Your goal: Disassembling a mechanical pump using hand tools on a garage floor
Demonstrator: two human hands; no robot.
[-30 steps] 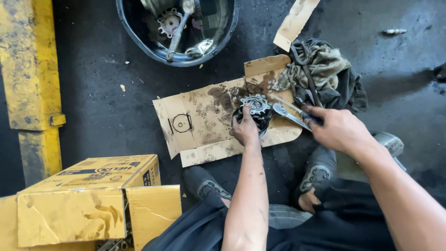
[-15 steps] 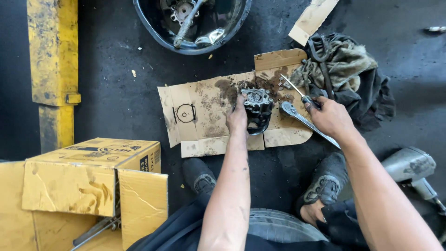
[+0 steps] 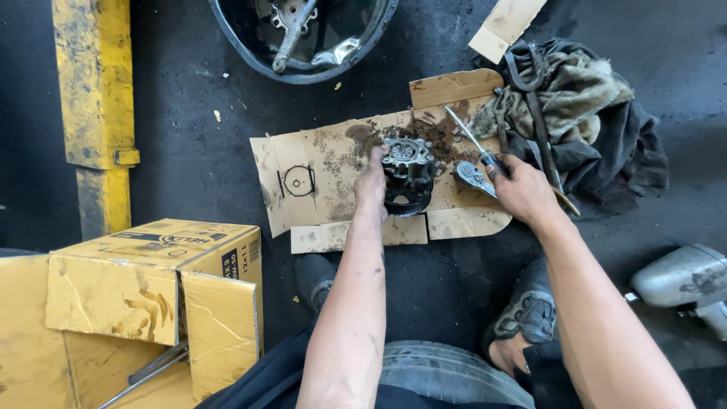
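A greasy round metal pump-like part [image 3: 409, 173] sits on a stained sheet of cardboard [image 3: 326, 163] on the dark floor. My left hand [image 3: 371, 185] grips the part's left side and steadies it. My right hand [image 3: 522, 191] lies just right of the part, fingers closed around the dark handle of a screwdriver [image 3: 468, 139] whose shaft points up and to the left. A chrome wrench [image 3: 473, 176] lies on the cardboard beside my right fingers.
A dark basin [image 3: 303, 34] with metal parts sits at the top. Dirty rags with a tool [image 3: 564, 98] lie at the right. A yellow post [image 3: 95, 98] stands left, yellow cardboard boxes [image 3: 151, 288] lower left, a grey power tool [image 3: 685, 280] lower right.
My view has shifted, so everything sits lower and further right in frame. My right hand has come off the wrench and closed on the screwdriver. My left hand stays on the part.
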